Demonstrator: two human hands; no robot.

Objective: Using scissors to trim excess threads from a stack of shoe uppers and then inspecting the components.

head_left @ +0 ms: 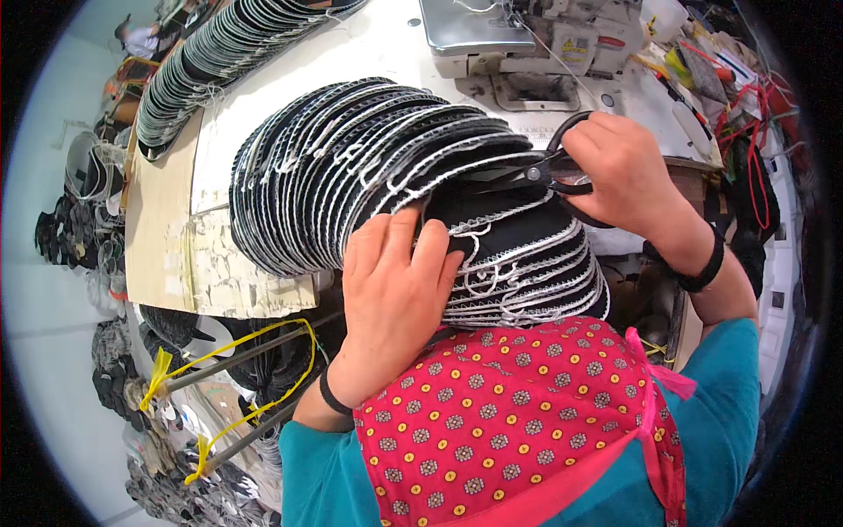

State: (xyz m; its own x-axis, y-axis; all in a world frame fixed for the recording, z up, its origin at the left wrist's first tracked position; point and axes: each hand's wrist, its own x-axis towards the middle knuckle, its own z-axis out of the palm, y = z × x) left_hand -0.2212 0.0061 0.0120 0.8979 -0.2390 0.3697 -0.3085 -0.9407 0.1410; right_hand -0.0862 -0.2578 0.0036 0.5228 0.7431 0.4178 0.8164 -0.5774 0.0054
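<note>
The left hand [391,294] lies flat on a chain of black fabric pieces [369,167] edged with white stitching, its fingers [430,250] spread open and pressing the top piece of the lower stack [527,272]; the pieces arch up from the white table [351,53] and fall toward the person's lap (linked one to the next by loose white thread); the right hand [619,167] is closed around the handles of black scissors [549,171], whose blades point left into the gap between two pieces; a sewing machine [527,35] stands just behind; a second row of pieces [211,61] lies on the table at upper left.
</note>
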